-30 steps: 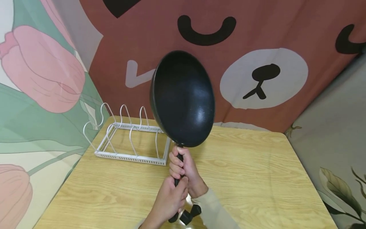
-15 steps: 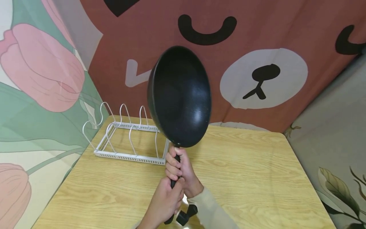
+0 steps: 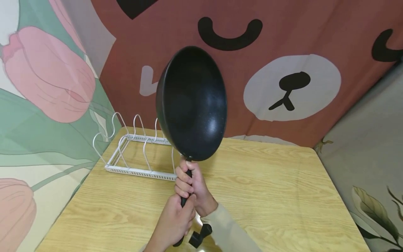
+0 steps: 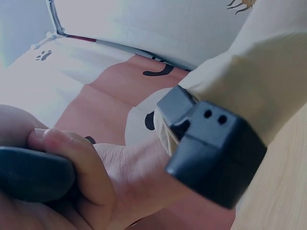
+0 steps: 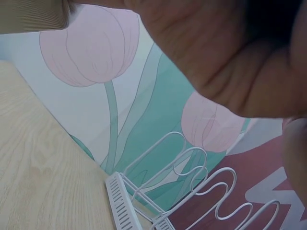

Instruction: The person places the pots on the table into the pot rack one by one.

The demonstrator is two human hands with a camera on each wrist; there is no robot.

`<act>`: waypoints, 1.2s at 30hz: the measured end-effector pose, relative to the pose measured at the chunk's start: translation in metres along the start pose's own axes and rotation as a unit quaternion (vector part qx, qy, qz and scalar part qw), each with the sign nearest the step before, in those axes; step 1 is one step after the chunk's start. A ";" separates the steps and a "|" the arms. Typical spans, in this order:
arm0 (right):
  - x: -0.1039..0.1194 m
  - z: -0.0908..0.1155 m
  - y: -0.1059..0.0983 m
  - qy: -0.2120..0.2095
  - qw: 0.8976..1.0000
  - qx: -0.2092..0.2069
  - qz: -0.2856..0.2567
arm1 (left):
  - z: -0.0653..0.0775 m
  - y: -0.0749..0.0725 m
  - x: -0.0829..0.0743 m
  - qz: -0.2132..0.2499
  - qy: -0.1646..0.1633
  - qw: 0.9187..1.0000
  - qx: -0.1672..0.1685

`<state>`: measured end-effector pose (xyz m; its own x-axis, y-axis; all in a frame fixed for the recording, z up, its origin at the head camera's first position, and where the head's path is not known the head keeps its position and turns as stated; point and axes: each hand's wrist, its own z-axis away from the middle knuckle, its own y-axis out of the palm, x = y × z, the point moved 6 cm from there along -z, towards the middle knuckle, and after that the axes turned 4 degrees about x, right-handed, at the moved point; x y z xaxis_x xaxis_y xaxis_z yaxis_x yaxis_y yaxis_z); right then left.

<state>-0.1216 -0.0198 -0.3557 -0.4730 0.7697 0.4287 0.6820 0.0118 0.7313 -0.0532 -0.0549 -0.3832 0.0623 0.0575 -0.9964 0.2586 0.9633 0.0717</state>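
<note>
A black wok (image 3: pixel 192 105) is held up above the table, tilted nearly upright with its dark inside facing me. My right hand (image 3: pixel 187 183) grips the upper part of its black handle, just under the pan. Lower on the same handle my left hand (image 3: pixel 176 217) is wrapped around it, right below the right hand. The handle's end (image 4: pixel 36 175) shows close up in the left wrist view, with curled fingers around it. Left of the wok, a white wire rack (image 3: pixel 141 171) stands on the table, its right end partly hidden behind the pan and the right hand.
The rack's upright wire loops (image 5: pixel 225 187) rise from its slotted base. A wood-grain table (image 3: pixel 267 189) lies beneath the hands. Printed cloth (image 3: pixel 132 45) hangs behind it and along the sides. A black wrist camera (image 4: pixel 216 153) is strapped at a sleeve.
The wok and both hands have moved left and slightly up, and the wok now covers more of the rack's right end. Both hands keep hold of the handle; the rack has stayed put.
</note>
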 end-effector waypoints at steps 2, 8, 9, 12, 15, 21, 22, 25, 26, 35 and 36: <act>-0.002 -0.001 0.000 0.005 1.000 -0.006 0.002 | 0.001 -0.002 -0.001 -0.005 0.006 1.000 -0.004; -0.007 -0.007 -0.001 0.018 1.000 -0.004 -0.001 | 0.003 -0.008 -0.005 -0.009 0.012 1.000 -0.016; -0.009 -0.008 -0.001 0.019 1.000 -0.001 -0.003 | 0.003 -0.009 -0.005 -0.008 0.009 1.000 -0.019; -0.012 -0.011 -0.001 0.023 1.000 -0.002 -0.005 | 0.005 -0.012 -0.005 -0.005 0.004 1.000 -0.025; -0.014 -0.014 0.000 0.026 1.000 -0.002 -0.003 | 0.006 -0.016 -0.006 -0.011 0.002 1.000 -0.024; -0.019 -0.024 0.003 0.029 0.999 0.011 -0.017 | 0.008 -0.027 -0.014 -0.058 0.026 0.998 -0.020; -0.019 -0.025 0.003 0.028 0.999 0.015 -0.020 | 0.008 -0.028 -0.014 -0.065 0.029 0.997 -0.022; -0.019 -0.028 0.004 0.025 0.999 0.027 -0.028 | 0.007 -0.031 -0.015 -0.082 0.029 0.996 -0.034; -0.019 -0.029 0.004 0.024 0.999 0.031 -0.030 | 0.007 -0.032 -0.016 -0.086 0.027 0.995 -0.040; -0.025 -0.038 0.004 0.022 0.996 0.060 -0.055 | 0.009 -0.039 -0.020 -0.110 0.027 0.991 -0.074; -0.025 -0.039 0.004 0.022 0.996 0.063 -0.057 | 0.009 -0.039 -0.021 -0.112 0.032 0.991 -0.072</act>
<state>-0.1289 -0.0637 -0.3433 -0.5736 0.7303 0.3709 0.6852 0.1796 0.7059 -0.0558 -0.0964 -0.3645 -0.0428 -0.1492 -0.9879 0.1184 0.9811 -0.1533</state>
